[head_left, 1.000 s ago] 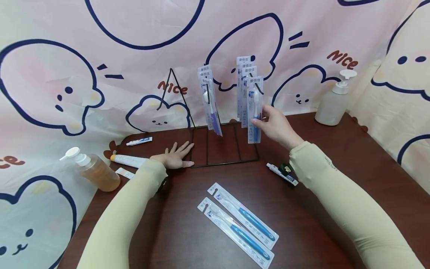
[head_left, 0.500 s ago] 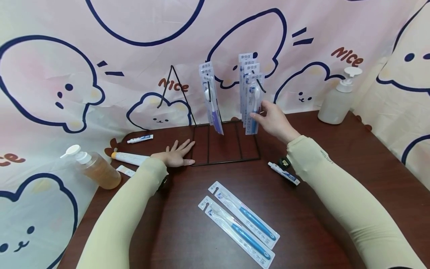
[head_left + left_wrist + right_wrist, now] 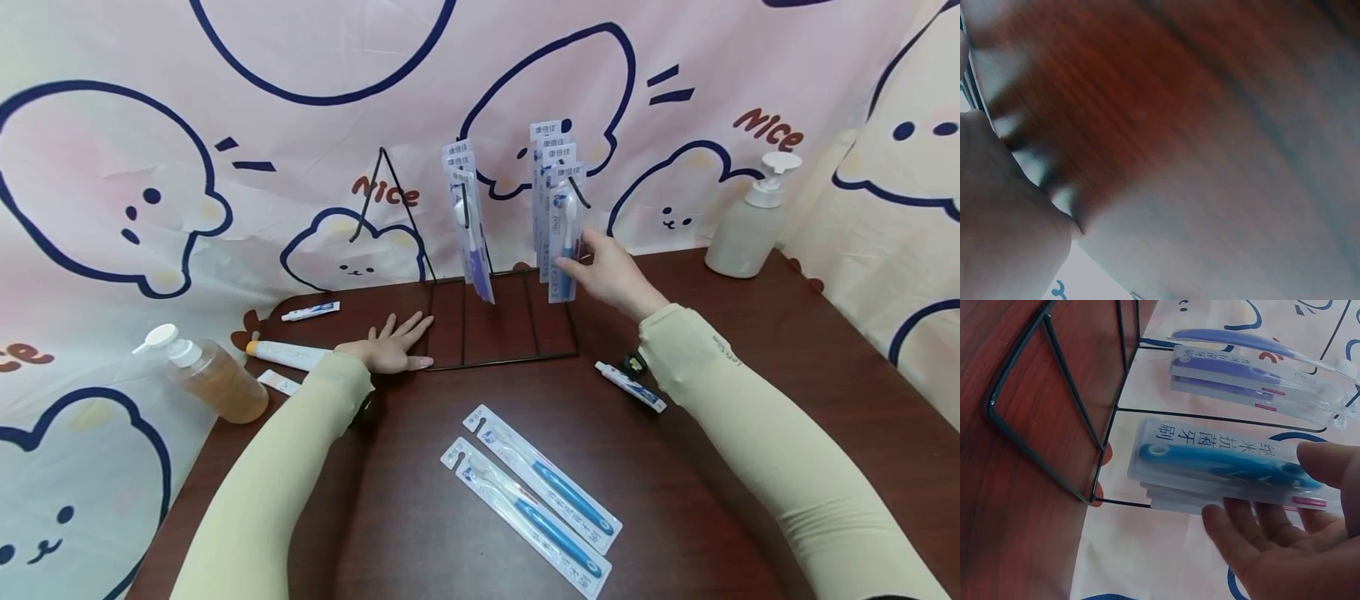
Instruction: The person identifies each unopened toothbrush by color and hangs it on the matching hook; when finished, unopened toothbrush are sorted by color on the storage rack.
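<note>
My right hand (image 3: 611, 271) pinches a packaged blue toothbrush (image 3: 559, 229) between thumb and fingers, by the right edge of its pack. The pack hangs upright at the front of a hook on a black wire rack (image 3: 517, 361), ahead of several like packs. In the right wrist view, the thumb lies over the clear front of the blue toothbrush pack (image 3: 1210, 464) and the fingers are behind it. My left hand (image 3: 386, 346) rests on the table with fingers spread, at the rack's left base corner. The left wrist view is mostly blurred tabletop.
Packaged purple toothbrushes (image 3: 478, 262) hang on the middle hook; the left hook (image 3: 360, 221) is bare. Two blue toothbrush packs (image 3: 551, 479) lie in front. Toothpaste tubes (image 3: 630, 387) and pump bottles (image 3: 225, 387) stand or lie at both sides. A printed cloth backs the table.
My right hand has shifted slightly back with the blue toothbrush pack, which now sits further along the hook, closer to the packs behind. My left hand stays in place.
</note>
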Motion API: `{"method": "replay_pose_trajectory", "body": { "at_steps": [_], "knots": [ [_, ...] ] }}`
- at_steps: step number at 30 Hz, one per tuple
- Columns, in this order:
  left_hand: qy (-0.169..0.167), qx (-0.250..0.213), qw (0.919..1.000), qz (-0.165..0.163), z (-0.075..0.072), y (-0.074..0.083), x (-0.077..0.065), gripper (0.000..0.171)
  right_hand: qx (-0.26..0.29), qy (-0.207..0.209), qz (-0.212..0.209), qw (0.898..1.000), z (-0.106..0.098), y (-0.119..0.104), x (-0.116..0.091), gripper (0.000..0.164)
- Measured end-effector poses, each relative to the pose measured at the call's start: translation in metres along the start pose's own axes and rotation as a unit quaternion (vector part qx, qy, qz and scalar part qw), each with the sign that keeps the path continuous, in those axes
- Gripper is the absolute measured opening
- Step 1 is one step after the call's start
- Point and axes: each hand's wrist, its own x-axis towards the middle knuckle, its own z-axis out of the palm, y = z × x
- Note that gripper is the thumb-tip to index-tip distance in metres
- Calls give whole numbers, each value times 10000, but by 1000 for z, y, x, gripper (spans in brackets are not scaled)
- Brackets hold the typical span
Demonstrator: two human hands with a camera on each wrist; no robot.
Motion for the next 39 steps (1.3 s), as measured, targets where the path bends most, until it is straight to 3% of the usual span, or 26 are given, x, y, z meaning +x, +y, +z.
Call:
{"method": "replay_pose_trajectory", "body": {
  "at_steps": [6,14,22,30,35,39],
  "knots": [
    [7,-67,10000,14,-1,0,-1,84,-514,-521,375,9966,-5,8,-10,60],
    [-25,-91,10000,8,-6,-3,0,85,-1833,-824,611,9777,-5,4,-45,67],
    [-49,-125,9999,36,-5,-4,-1,86,-2559,-1304,-229,9576,45,-16,-96,60],
    [-52,-126,9999,71,-2,-3,-1,88,-3338,-1796,-538,9238,102,-20,-137,63],
    [-37,-119,9999,73,-2,-1,-1,86,-3649,-2032,-592,9067,116,-18,-149,68],
    [-55,-124,9999,92,-2,1,-1,84,-3687,-2106,-597,9034,117,-15,-151,65]
  ]
}}
